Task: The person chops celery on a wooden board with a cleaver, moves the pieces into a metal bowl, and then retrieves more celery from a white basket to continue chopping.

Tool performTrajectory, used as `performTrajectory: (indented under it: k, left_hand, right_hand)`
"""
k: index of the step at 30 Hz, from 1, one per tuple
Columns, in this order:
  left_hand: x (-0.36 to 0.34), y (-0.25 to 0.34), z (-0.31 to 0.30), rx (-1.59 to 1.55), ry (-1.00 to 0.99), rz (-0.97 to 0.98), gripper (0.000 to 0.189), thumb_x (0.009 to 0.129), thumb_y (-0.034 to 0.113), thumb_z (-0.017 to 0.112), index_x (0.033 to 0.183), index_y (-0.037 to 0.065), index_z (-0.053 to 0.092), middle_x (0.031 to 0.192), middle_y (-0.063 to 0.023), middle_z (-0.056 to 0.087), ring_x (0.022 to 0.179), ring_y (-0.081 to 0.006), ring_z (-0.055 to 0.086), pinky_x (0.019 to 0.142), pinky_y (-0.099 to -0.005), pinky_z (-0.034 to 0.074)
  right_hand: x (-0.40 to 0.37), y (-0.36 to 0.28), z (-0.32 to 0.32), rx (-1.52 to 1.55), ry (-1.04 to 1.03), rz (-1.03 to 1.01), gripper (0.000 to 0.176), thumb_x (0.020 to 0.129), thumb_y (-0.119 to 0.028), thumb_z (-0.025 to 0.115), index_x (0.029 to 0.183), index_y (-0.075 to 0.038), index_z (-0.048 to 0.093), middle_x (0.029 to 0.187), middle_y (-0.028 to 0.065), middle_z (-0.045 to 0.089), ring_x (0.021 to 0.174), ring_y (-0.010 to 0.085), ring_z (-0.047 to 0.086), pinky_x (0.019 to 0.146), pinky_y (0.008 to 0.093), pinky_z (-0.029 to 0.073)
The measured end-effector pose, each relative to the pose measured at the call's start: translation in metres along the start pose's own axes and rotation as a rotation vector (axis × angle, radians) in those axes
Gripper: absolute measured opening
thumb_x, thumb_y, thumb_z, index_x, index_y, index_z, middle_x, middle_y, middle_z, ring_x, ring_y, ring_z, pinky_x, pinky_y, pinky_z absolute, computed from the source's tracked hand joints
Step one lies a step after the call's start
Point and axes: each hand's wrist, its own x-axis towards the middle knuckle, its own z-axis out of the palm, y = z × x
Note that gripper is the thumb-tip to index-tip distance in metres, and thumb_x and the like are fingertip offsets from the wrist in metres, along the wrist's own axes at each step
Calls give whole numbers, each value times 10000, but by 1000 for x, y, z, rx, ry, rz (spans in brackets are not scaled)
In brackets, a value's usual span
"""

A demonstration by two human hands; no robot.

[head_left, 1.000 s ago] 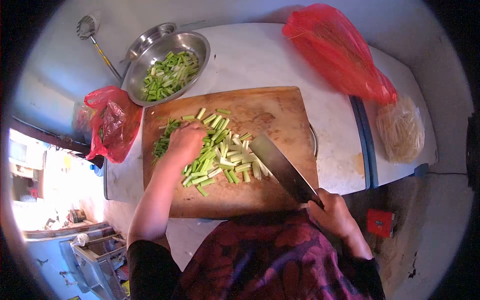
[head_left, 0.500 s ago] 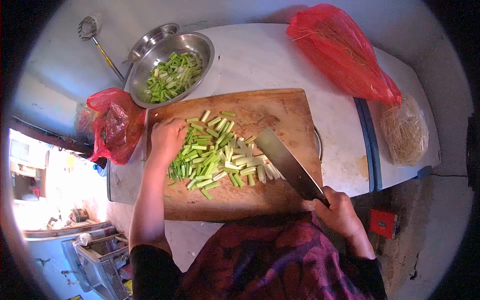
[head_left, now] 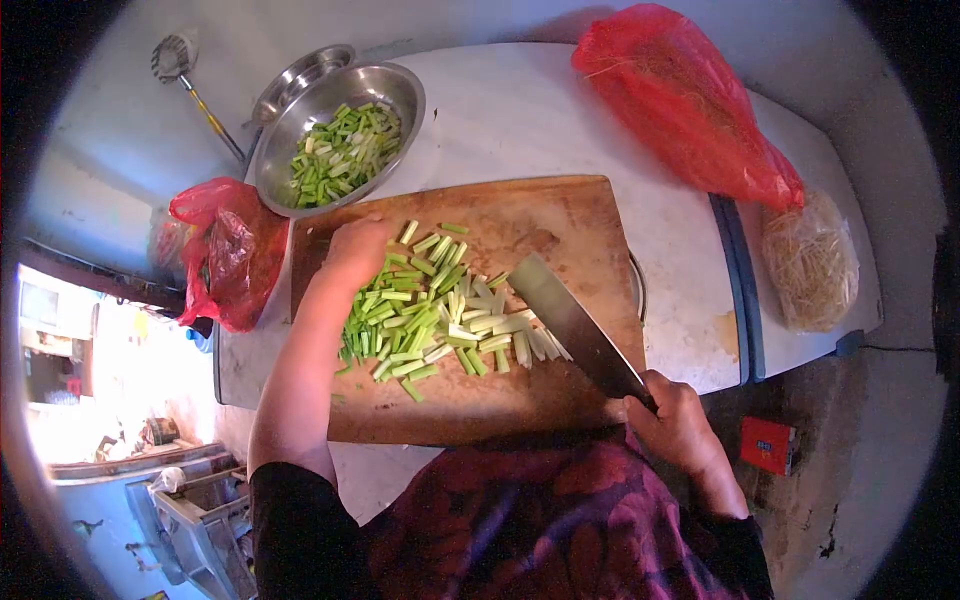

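Observation:
Cut celery pieces (head_left: 410,305) lie heaped on the wooden cutting board (head_left: 480,405), green stalks to the left and paler ones to the right. My left hand (head_left: 358,250) rests at the heap's upper left edge, back of the hand up; its fingers are mostly hidden beneath it. In my right hand (head_left: 675,420) is the handle of a cleaver (head_left: 578,330). The broad blade slants up and left across the board, its edge beside the pale pieces. Behind the board, a metal bowl (head_left: 412,100) holds more cut celery.
A second metal bowl (head_left: 305,75) sits behind the first. Left of the board is a red plastic bag (head_left: 235,250). A larger red bag (head_left: 680,110) and a clear bag of thin pale strands (head_left: 810,265) lie to the right. A red box (head_left: 768,445) is below the table.
My left hand has moved up and to the right along the celery heap's edge. My right hand and the cleaver have stayed almost still.

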Motion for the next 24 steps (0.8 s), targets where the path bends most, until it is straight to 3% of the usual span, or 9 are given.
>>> performTrajectory:
  k: [1, 4, 6, 8, 10, 12, 19, 24]
  left_hand:
    - [-2, 5, -6, 7, -16, -11, 185, 795, 34, 521, 953, 36, 617, 1109, -206, 584, 1002, -383, 571, 810, -467, 476]
    - [-46, 37, -48, -150, 309, 52, 162, 816, 37, 510, 949, 30, 601, 1034, -186, 603, 942, -377, 592, 790, -469, 486]
    - [-91, 65, -68, -281, 256, 56, 131, 836, 50, 508, 933, 25, 593, 988, -174, 592, 887, -358, 600, 757, -447, 503]
    - [-137, 91, -41, -385, 300, 63, 187, 765, 2, 587, 951, 19, 602, 939, -136, 573, 825, -333, 587, 723, -383, 498]
    - [-169, 117, -14, -305, 362, 183, 203, 744, 1, 604, 944, 31, 614, 916, -110, 574, 809, -314, 587, 711, -376, 501]
    - [-186, 129, 20, -240, 329, 181, 184, 706, 53, 590, 890, 52, 602, 943, -79, 556, 829, -230, 588, 699, -364, 488]
    - [-196, 138, 51, -173, 575, 136, 160, 688, 90, 592, 843, 54, 607, 934, -74, 568, 844, -246, 576, 698, -361, 467]
    - [-196, 142, 50, -199, 592, 107, 157, 678, 60, 638, 835, 59, 630, 951, -67, 599, 821, -250, 576, 680, -363, 465]
  right_hand:
    - [0, 1, 0, -2, 3, -14, 262, 830, -244, 642, 918, -5, 578, 671, 235, 599, 653, 395, 624, 567, 439, 492]
    - [0, 5, -1, -8, -1, -40, 242, 833, -227, 639, 917, -10, 571, 677, 234, 598, 657, 399, 620, 565, 440, 490]
    - [0, 0, -4, -6, -29, -45, 233, 837, -218, 636, 916, -12, 562, 669, 229, 594, 658, 398, 619, 561, 440, 489]
    - [0, -4, -6, 12, -60, -80, 213, 833, -203, 635, 903, -18, 553, 674, 214, 591, 660, 392, 615, 560, 438, 486]
    - [1, -5, -4, -7, -90, -145, 196, 830, -191, 630, 889, -25, 545, 682, 201, 589, 664, 386, 610, 561, 436, 484]
    - [4, -5, 0, -62, -118, -250, 180, 826, -182, 622, 876, -31, 539, 694, 188, 587, 668, 381, 604, 564, 436, 483]
    - [8, -20, 12, -146, -278, -396, 201, 830, -208, 588, 814, -34, 487, 711, 179, 566, 692, 382, 590, 610, 449, 489]
    - [8, -23, 16, -195, -349, -465, 196, 837, -205, 571, 836, -27, 487, 727, 170, 561, 706, 374, 592, 620, 443, 495]
